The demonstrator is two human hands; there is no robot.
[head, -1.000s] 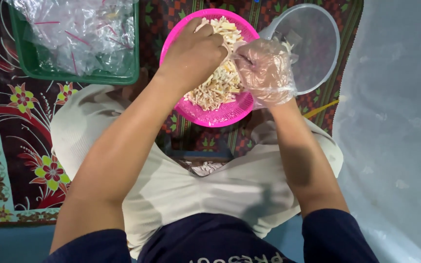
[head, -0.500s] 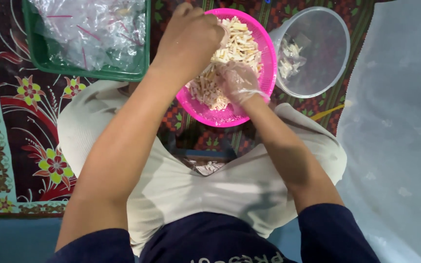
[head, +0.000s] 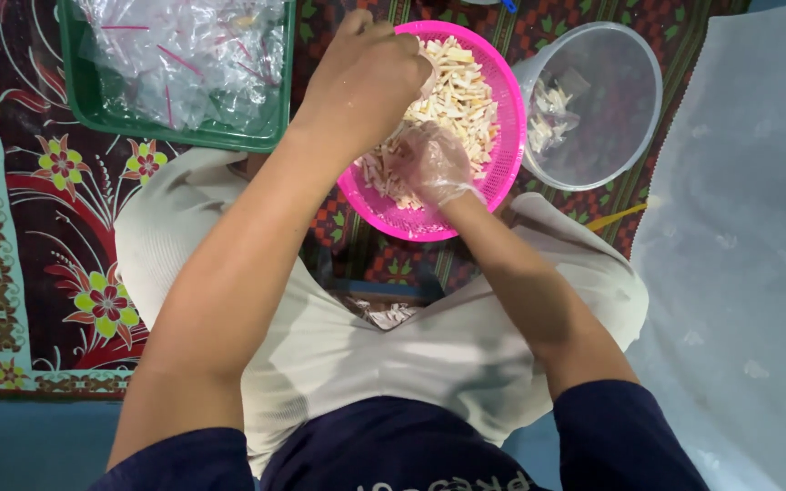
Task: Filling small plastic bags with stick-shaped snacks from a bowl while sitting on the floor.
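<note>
A round pink basket [head: 505, 164] holds a heap of pale, short sticks of food [head: 458, 86]. It stands on a patterned mat in front of my crossed legs. My left hand [head: 366, 77] is bare and curled into a loose fist over the basket's left side; its underside is hidden. My right hand [head: 431, 164] wears a clear plastic glove. It is pushed down into the sticks near the basket's front rim, fingers curled around some of them.
To the right of the basket is a clear plastic bowl [head: 616, 136], a few sticks inside. A green tray [head: 79, 105] full of clear plastic bags [head: 184, 50] sits at the back left. Pale sheeting [head: 748, 236] covers the floor on the right.
My right hand has come down from the basket's right rim into the heap of sticks. My left hand stays over the basket. The view has shifted a little.
</note>
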